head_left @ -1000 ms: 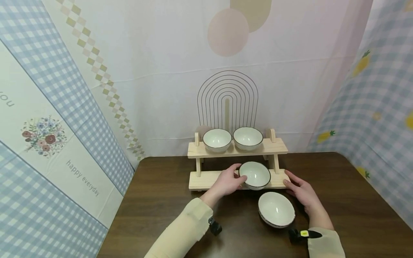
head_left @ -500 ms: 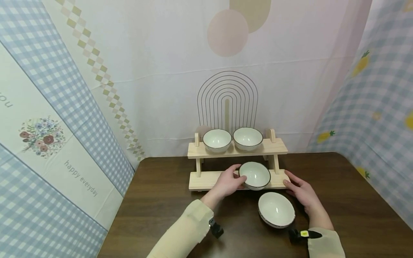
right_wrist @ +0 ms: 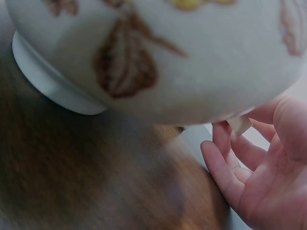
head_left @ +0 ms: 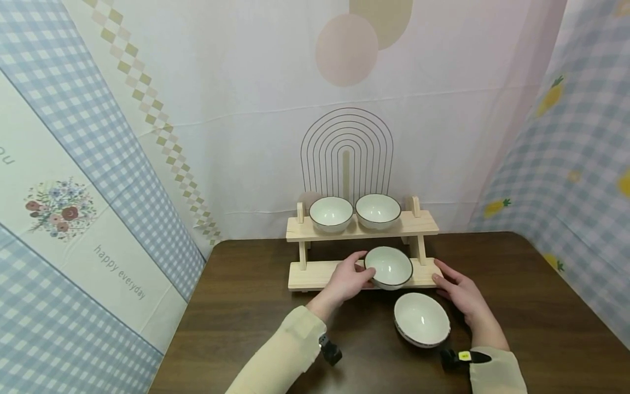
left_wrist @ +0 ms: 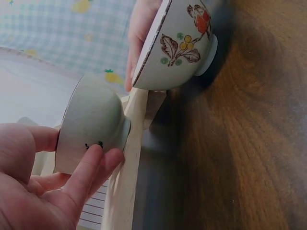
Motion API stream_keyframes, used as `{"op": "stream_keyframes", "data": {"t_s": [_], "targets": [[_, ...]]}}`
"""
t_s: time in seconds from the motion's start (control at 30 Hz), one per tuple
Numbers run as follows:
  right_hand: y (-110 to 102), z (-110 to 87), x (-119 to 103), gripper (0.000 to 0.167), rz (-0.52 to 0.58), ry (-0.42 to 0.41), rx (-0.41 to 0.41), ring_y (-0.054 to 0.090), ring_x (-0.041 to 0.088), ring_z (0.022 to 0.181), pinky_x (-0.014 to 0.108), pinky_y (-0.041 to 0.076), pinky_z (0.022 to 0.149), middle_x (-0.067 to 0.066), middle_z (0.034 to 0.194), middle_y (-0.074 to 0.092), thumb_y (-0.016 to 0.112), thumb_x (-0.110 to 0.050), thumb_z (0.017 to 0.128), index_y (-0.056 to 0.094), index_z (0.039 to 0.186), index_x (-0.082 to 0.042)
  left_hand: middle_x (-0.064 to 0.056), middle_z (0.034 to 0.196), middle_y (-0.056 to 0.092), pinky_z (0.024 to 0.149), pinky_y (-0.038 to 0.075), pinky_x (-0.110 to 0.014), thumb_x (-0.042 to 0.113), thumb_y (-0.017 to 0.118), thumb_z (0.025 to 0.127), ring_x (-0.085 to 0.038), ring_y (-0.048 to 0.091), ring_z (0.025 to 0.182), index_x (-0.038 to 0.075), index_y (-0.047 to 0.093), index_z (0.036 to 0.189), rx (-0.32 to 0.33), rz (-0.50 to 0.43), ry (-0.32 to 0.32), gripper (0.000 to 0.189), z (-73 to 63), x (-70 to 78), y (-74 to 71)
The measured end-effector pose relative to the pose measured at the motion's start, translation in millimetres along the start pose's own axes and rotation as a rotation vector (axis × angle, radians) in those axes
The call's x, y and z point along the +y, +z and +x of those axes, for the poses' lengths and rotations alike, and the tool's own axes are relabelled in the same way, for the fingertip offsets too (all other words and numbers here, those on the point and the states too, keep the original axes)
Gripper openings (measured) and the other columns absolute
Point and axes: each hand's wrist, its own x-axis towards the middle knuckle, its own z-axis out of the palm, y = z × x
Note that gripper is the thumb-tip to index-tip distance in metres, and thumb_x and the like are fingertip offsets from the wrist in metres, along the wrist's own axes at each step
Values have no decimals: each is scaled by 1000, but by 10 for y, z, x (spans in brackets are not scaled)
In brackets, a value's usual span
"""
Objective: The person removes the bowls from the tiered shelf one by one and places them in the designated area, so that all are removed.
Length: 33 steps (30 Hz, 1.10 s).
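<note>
My left hand (head_left: 346,280) holds a dark-rimmed white bowl (head_left: 390,265) by its left side, thumb at the rim. In the left wrist view fingers (left_wrist: 86,167) lie along the wall of this bowl (left_wrist: 93,122), its foot at the shelf's board. At the right end of the two-tier wooden shelf (head_left: 315,275), my right hand (head_left: 465,296) grips the end of the lower board with thumb and fingers. A larger white bowl (head_left: 421,320) stands on the table between the hands; painted leaves and berries show on its side in the left wrist view.
Two more dark-rimmed white bowls, a left one (head_left: 331,212) and a right one (head_left: 378,210), sit side by side on the upper board. The shelf stands near the back edge of the dark wooden table (head_left: 236,317). Patterned cloths (head_left: 256,153) hang behind and at both sides.
</note>
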Motion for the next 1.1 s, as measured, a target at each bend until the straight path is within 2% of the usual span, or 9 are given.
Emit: {"op": "stream_keyframes", "data": {"t_s": [0.33,0.53,0.9,1.1], "targets": [[20,-26,10,74,-1,2,3,38,42,152,31,56,104,22,175,18,58,-46,110,28,170,-16,-11,105,67,79,66,-32,13,69,103,-21,76,84,3,50,156,-2,-21,-4,58,-50,-39,-7],[16,-29,6,74,-1,-4,0,37,42,152,30,57,104,23,175,18,58,-46,110,27,170,-16,-12,108,68,81,66,-33,14,67,104,-21,76,87,0,48,157,-5,-36,-1,59,-58,-36,-13],[-1,15,10,75,-9,6,3,37,43,153,39,54,109,22,175,17,58,-49,110,27,170,-17,-12,106,67,81,66,-33,15,67,104,-20,75,87,1,50,155,3,-44,9,56,-39,-55,-5],[-7,13,9,76,-6,1,-2,37,43,153,37,55,108,23,175,17,58,-49,110,27,170,-17,-11,105,68,81,66,-32,14,67,103,-19,75,87,1,51,154,10,-60,9,55,-35,-54,6]]}}
